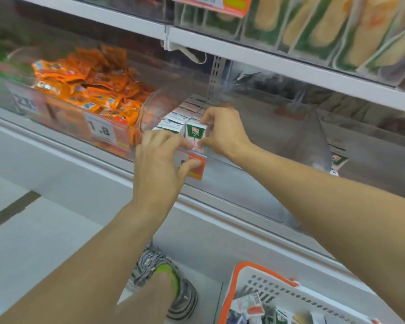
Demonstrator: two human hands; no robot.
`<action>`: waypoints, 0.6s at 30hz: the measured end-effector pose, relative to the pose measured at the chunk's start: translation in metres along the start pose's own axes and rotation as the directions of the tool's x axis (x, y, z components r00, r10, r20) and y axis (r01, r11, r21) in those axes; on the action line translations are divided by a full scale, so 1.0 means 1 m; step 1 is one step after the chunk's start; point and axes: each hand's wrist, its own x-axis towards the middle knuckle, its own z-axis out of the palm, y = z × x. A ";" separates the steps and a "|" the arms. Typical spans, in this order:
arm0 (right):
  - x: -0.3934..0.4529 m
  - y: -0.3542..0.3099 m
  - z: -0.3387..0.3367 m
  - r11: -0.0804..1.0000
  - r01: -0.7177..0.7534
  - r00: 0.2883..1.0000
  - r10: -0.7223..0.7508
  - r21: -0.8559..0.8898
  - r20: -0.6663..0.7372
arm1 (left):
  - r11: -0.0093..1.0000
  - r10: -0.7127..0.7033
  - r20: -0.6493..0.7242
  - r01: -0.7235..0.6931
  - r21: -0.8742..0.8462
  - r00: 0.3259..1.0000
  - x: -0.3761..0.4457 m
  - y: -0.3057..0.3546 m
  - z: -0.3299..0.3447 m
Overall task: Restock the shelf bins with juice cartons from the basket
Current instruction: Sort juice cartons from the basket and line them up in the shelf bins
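While both hands [222,132] pinch the juice carton [195,134] at the bin's [290,146] front, you seat it beside its row.

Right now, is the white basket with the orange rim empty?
No, the white plastic basket with the orange rim on the floor holds several small cartons.

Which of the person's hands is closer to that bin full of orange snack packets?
Left. The left hand sits just below and right of the orange packet bin, by its front corner. The right hand is farther right, holding a green juice carton over the carton bin.
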 end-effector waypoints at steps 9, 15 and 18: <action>-0.005 0.003 -0.021 0.996 -0.013 0.995 0.022 -0.093 0.101 | 1.000 0.027 0.016 -0.027 0.000 1.000 -0.004 -0.002 -0.002; -0.104 0.009 -0.105 0.994 -0.014 0.992 0.028 0.109 -0.122 | 0.989 0.149 -0.046 -0.150 -0.016 0.988 -0.011 0.028 -0.009; -0.184 0.026 -0.132 0.961 -0.036 0.994 0.063 0.275 -0.087 | 0.965 0.123 0.100 -0.096 -0.244 0.987 -0.029 0.065 -0.004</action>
